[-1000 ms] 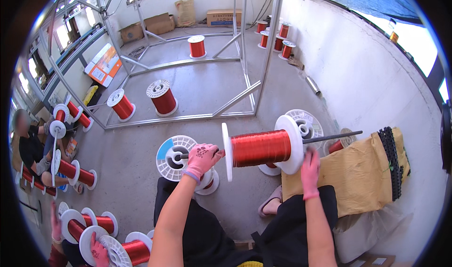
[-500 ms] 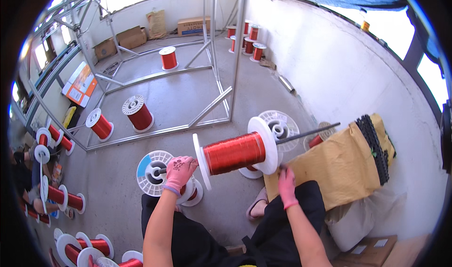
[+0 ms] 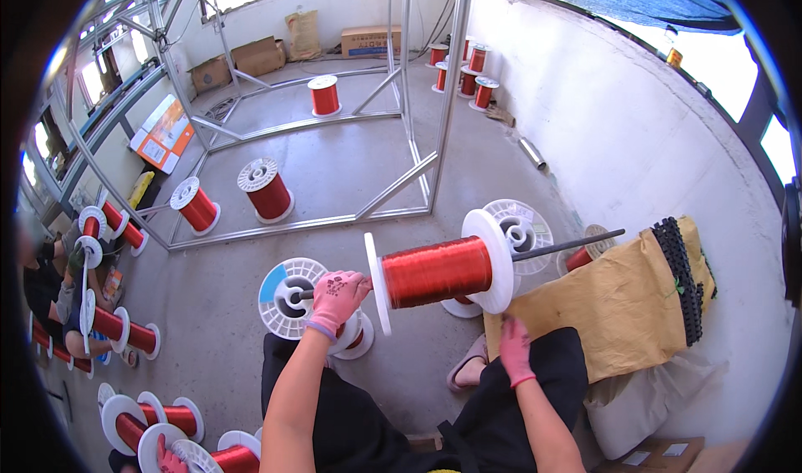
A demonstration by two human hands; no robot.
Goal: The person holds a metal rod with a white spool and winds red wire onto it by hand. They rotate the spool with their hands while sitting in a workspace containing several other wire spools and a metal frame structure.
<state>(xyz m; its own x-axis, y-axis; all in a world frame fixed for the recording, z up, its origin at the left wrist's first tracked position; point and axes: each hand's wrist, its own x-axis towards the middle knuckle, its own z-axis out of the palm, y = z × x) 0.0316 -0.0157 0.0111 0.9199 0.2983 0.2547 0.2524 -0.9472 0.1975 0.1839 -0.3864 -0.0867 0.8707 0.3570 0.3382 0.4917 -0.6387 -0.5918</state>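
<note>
A large spool of red wire (image 3: 439,273) with white flanges lies on its side in front of me, on a dark rod (image 3: 568,244) that sticks out at both ends. My left hand (image 3: 338,299), in a pink glove, is closed round the rod's left part, fingertips against the left flange. The rod's end shows beyond that hand, over an upright white spool (image 3: 292,298) with a blue patch. Below the right flange, my right hand (image 3: 515,349), also pink-gloved, has its fingers drawn together above my knee. Anything between them is too small to see. Another white-flanged spool (image 3: 522,229) stands behind the rod.
Brown wrapping (image 3: 618,314) with a black bumpy strip lies at right by the wall. Ahead stands a metal frame (image 3: 301,224) with several red spools (image 3: 267,193). A person (image 3: 58,285) works among spools at far left; another gloved hand (image 3: 171,458) shows at lower left.
The whole scene has shifted rightward in the picture as my view turned. My right hand has dropped slightly away from the spool's right flange. A gloved hand has appeared at lower left.
</note>
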